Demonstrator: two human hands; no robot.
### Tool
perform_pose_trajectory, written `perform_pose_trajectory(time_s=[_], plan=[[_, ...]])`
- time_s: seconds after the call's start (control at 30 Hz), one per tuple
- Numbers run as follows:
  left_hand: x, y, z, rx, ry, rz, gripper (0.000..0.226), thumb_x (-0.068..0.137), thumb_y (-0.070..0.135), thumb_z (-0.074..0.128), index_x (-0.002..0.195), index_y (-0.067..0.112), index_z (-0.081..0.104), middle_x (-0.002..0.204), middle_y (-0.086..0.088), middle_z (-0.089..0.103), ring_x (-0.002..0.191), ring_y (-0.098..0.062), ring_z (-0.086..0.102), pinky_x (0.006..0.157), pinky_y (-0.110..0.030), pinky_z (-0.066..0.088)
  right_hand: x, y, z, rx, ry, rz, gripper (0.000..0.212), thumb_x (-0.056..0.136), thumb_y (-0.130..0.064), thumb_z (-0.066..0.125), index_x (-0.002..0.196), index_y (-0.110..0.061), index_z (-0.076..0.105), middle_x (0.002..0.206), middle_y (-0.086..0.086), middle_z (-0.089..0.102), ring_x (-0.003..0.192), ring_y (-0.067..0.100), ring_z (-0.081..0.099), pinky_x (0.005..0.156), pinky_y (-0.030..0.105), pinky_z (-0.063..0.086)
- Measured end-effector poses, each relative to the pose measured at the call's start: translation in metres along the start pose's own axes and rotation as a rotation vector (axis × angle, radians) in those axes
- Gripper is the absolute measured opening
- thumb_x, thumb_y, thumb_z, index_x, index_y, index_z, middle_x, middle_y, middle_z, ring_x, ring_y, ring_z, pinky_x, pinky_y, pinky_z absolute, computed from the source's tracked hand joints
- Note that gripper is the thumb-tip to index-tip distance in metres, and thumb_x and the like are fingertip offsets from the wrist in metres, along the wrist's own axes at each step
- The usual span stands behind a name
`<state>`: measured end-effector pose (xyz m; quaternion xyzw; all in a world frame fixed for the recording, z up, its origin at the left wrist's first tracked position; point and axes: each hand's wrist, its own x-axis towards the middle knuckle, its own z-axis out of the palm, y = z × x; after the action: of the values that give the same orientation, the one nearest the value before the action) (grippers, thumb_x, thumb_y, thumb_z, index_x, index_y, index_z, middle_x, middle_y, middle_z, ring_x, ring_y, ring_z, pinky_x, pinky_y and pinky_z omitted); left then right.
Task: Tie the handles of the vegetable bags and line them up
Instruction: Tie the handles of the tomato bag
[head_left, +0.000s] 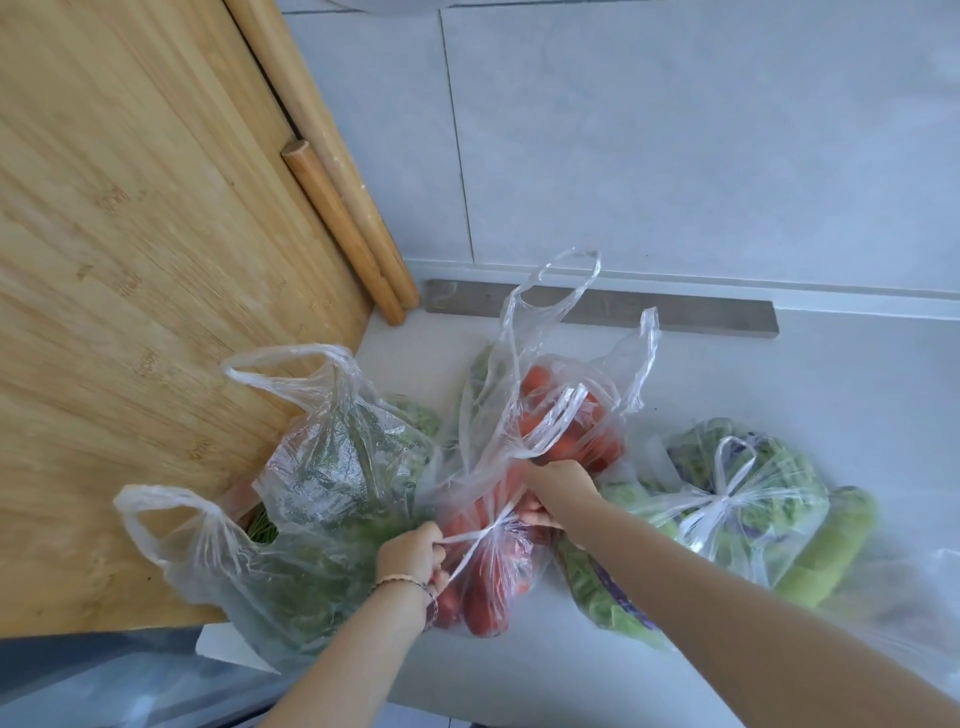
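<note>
Left hand (410, 558) closed in a fist around one twisted handle strand of the carrot bag (488, 561), strand pulled taut toward the left. Beaded bracelet (402, 581) on that wrist. Right hand (558, 493) also closed, fingers curled into the plastic at the top of the same bag, gripping the other handle side just right of the knot. Knot sits between the two hands, touching neither palm directly as far as I can tell.

No brand, label or readable text on any bag. All plastic is clear and unprinted.

Carrot bag: on the white counter (779, 374), middle of the group, directly under and between both hands. A second bag of carrots (561, 415) stands just behind it, handles loose and upright, untied.

Left of the hands: two bags of greens, both untied. Near greens bag (249, 571) at the counter's front-left edge, handle loop open. Rear greens bag (337, 457) just behind it, against the bamboo board (130, 260) that leans at the counter's left side. Two rolling pins (343, 218) lean along the board's right edge.

Right of the hands: tied bag of leafy greens (743, 499), handles knotted in a bow, partly under the right forearm. Pale green vegetable (826, 551) touching its right side. Edge of another bag at the far right, too blurred to identify.
</note>
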<state>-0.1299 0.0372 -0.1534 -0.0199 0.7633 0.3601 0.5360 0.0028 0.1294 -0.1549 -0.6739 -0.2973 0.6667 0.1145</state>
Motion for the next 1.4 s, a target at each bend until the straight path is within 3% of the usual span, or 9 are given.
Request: perform_pose_trajectory(time_s=[0.17, 0.33, 0.53, 0.67, 0.8, 0.97, 1.13, 1.3, 1.4], plan=[[-0.038, 0.027, 0.015, 1.135, 0.041, 0.813, 0.01, 0.09, 0.02, 0.048, 0.088, 0.013, 0.053, 0.083, 0.002, 0.051, 0.074, -0.013, 0.052, 0.062, -0.019, 0.04, -0.027, -0.028, -0.045, -0.473, 0.063, -0.287, 0.026, 0.087, -0.016, 0.052, 0.099, 0.001, 0.068, 0.067, 0.005, 0.057, 0.054, 0.014, 0.049, 0.055, 0.022, 0.046], [-0.078, 0.079, 0.073, 0.991, -0.044, 1.262, 0.008, 0.086, 0.015, 0.052, 0.088, 0.011, 0.058, 0.089, -0.003, 0.063, 0.079, -0.019, 0.058, 0.071, -0.033, 0.049, -0.049, -0.069, -0.099, -0.319, 0.435, -0.511, 0.028, 0.084, -0.023, 0.054, 0.108, -0.01, 0.06, 0.076, 0.002, 0.061, 0.058, 0.014, 0.055, 0.049, 0.021, 0.037], [-0.032, 0.083, 0.146, 1.274, -0.203, 1.143, 0.037, 0.084, 0.006, 0.047, 0.12, 0.016, 0.045, 0.123, -0.005, 0.048, 0.11, -0.029, 0.053, 0.086, -0.04, 0.051, -0.035, -0.087, -0.113, -0.432, 0.37, -0.447, 0.067, 0.083, -0.038, 0.059, 0.139, -0.01, 0.035, 0.136, 0.012, 0.044, 0.082, 0.017, 0.054, 0.067, 0.025, 0.04], [-0.022, 0.09, 0.152, 1.45, 0.0, 1.129, 0.021, 0.091, 0.011, 0.042, 0.108, 0.013, 0.053, 0.109, -0.01, 0.057, 0.102, -0.031, 0.056, 0.077, -0.035, 0.045, -0.021, -0.085, -0.104, -0.342, 0.219, -0.441, 0.02, 0.085, -0.027, 0.058, 0.099, -0.013, 0.06, 0.089, 0.007, 0.056, 0.067, 0.014, 0.047, 0.059, 0.024, 0.036], [-0.026, 0.108, 0.138, 0.861, -0.025, 1.043, 0.036, 0.089, 0.017, 0.047, 0.054, 0.011, 0.044, 0.052, -0.004, 0.048, 0.062, -0.026, 0.052, 0.056, -0.029, 0.036, -0.024, -0.079, -0.11, -0.162, 0.253, -0.496, 0.027, 0.091, -0.024, 0.046, 0.07, -0.009, 0.054, 0.06, -0.004, 0.052, 0.052, 0.012, 0.04, 0.052, 0.025, 0.031], [-0.044, 0.129, 0.105, -0.041, -0.232, 0.52, 0.037, 0.084, 0.005, 0.05, 0.047, 0.007, 0.045, 0.022, 0.005, 0.032, 0.02, -0.009, 0.028, 0.047, -0.024, 0.034, -0.037, -0.071, -0.126, 0.048, 0.343, -0.52, 0.034, 0.09, -0.02, 0.042, 0.058, -0.01, 0.046, 0.054, 0.003, 0.055, 0.061, 0.022, 0.048, 0.067, 0.032, 0.039], [-0.071, 0.107, 0.083, -0.091, -0.491, 0.268, 0.027, 0.092, -0.002, 0.035, 0.091, 0.006, 0.061, 0.055, -0.007, 0.057, 0.037, -0.01, 0.049, 0.051, -0.03, 0.053, -0.059, -0.067, -0.117, 0.009, 0.083, -0.54, 0.034, 0.091, -0.005, 0.034, 0.082, -0.007, 0.067, 0.042, -0.005, 0.052, 0.054, 0.018, 0.048, 0.066, 0.033, 0.042], [-0.073, 0.083, 0.078, 0.144, -0.585, 0.458, 0.048, 0.087, -0.018, 0.041, 0.123, 0.01, 0.056, 0.112, -0.008, 0.063, 0.053, -0.009, 0.066, 0.052, -0.029, 0.06, -0.074, -0.045, -0.107, -0.218, -0.242, -0.392, 0.027, 0.088, 0.007, 0.043, 0.087, 0.004, 0.07, 0.063, 0.007, 0.064, 0.052, 0.013, 0.059, 0.054, 0.022, 0.056], [-0.067, 0.075, 0.084, 0.407, -0.696, 0.54, 0.053, 0.086, -0.014, 0.047, 0.129, 0.019, 0.051, 0.122, 0.002, 0.057, 0.062, -0.009, 0.068, 0.058, -0.026, 0.06, -0.075, -0.035, -0.104, -0.248, -0.342, -0.411, 0.018, 0.087, 0.001, 0.055, 0.097, 0.007, 0.069, 0.068, 0.002, 0.067, 0.055, 0.006, 0.061, 0.059, 0.015, 0.054]])
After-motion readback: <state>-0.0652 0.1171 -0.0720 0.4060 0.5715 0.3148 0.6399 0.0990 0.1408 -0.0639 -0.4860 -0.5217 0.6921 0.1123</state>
